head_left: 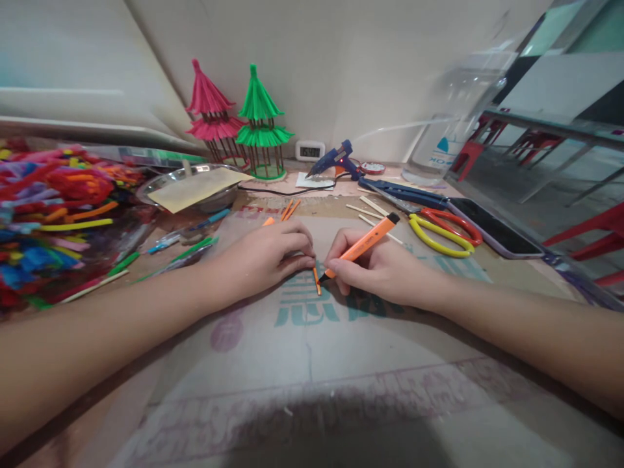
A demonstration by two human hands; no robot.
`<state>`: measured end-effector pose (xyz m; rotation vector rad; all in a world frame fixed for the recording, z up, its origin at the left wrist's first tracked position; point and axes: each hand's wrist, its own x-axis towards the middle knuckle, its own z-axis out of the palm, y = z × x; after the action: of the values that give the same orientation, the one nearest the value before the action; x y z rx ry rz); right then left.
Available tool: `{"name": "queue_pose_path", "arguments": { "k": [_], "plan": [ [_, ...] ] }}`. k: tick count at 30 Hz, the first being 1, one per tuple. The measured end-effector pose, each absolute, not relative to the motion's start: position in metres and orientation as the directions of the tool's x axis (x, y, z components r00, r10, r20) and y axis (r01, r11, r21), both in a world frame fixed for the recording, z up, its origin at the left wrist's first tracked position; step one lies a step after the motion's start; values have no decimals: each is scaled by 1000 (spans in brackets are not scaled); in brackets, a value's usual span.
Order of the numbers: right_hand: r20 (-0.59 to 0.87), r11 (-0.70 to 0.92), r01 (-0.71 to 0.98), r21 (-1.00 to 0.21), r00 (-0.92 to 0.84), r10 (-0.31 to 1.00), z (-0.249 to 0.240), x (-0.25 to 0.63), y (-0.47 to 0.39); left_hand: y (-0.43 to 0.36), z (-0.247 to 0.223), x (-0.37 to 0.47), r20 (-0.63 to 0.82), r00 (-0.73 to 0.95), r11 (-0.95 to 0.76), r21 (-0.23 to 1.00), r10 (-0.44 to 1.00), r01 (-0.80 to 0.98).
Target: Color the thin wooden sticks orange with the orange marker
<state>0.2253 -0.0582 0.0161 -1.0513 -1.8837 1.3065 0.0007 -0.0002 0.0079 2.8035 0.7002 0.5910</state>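
Observation:
My right hand (370, 263) grips an orange marker (363, 246), its dark tip touching a thin orange stick (316, 281). The thumb and fingers of my left hand (277, 257) pinch the far end of that stick over the printed cardboard sheet (263, 364). Just beyond my left hand lie a few orange sticks (291, 209), along with an orange piece partly hidden by the knuckles. Several pale, uncoloured sticks (373, 207) rest past my right hand.
Behind stand a pink pagoda model (209, 110), a green one (260, 123), a small clock (310, 151) and a blue glue gun (334, 159). Scissors (441, 234) and a phone (494, 226) lie right. Coloured pipe cleaners (63, 208) and a metal bowl (214, 203) are left.

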Motion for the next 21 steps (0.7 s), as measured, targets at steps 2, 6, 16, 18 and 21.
{"name": "queue_pose_path", "arguments": {
  "k": [2,6,16,18,21],
  "plan": [
    [20,181,265,-947,-514,857,17,226,-59,-1,8,1,327,808,-867,283,490,411],
    [-13,173,281,-944,-554,833,19,227,-61,-2,8,1,323,812,-866,304,486,398],
    [36,197,285,-938,-484,874,18,224,-58,-1,8,1,313,817,-868,286,484,405],
    [18,192,298,-935,-502,865,19,225,-59,-1,8,1,310,818,-867,293,485,403],
    [-10,182,308,-934,-531,848,21,225,-60,-2,9,1,301,818,-862,307,491,404]
  ]
}}
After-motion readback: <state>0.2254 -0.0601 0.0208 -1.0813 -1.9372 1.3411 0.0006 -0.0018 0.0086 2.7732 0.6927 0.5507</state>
